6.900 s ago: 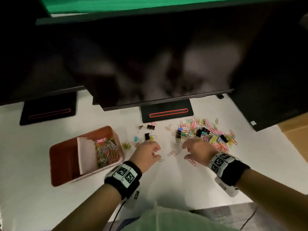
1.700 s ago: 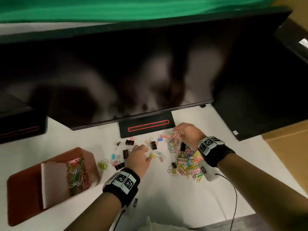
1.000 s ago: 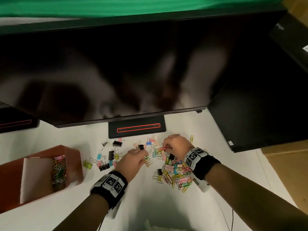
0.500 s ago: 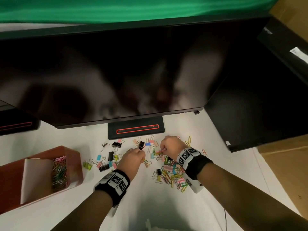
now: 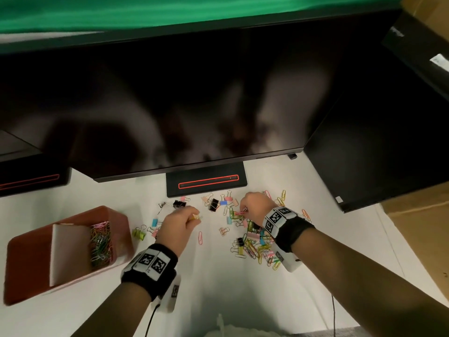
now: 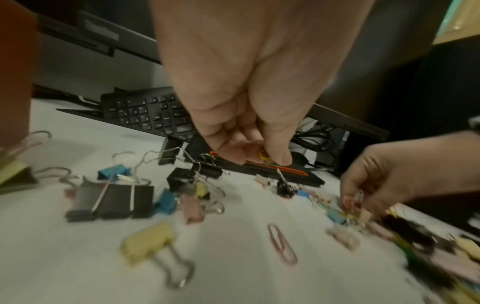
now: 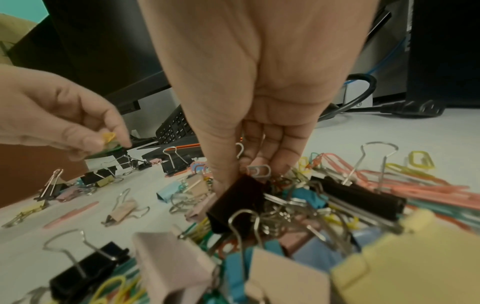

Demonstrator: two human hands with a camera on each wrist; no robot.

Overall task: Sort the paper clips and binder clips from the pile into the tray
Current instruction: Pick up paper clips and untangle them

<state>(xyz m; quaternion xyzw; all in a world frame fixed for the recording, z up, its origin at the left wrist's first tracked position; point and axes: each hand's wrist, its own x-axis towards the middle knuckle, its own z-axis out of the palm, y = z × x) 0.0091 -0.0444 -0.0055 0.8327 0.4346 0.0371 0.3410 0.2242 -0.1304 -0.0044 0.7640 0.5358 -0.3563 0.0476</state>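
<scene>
Head view: left hand (image 5: 181,223) pinching yellow paper clips (image 5: 196,217) above table (image 5: 218,288), right hand (image 5: 255,205) pinching clips at far edge of pile (image 5: 255,242), tray (image 5: 29,263) far left; left wrist view: pinch confirmed; right wrist view: fingertips (image 7: 281,164) gripping silver clip (image 7: 261,171).

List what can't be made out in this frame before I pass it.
- Tray: the left compartment's contents are hidden behind the white divider in the head view.
- Left hand: it pinches small clips, but its fingers cover them, so the number is unclear in every view.
- Right hand: its fingertips reach into the pile; the wrist view doesn't show which clip they hold.
- Near clips: blurred in the left wrist view.
</scene>
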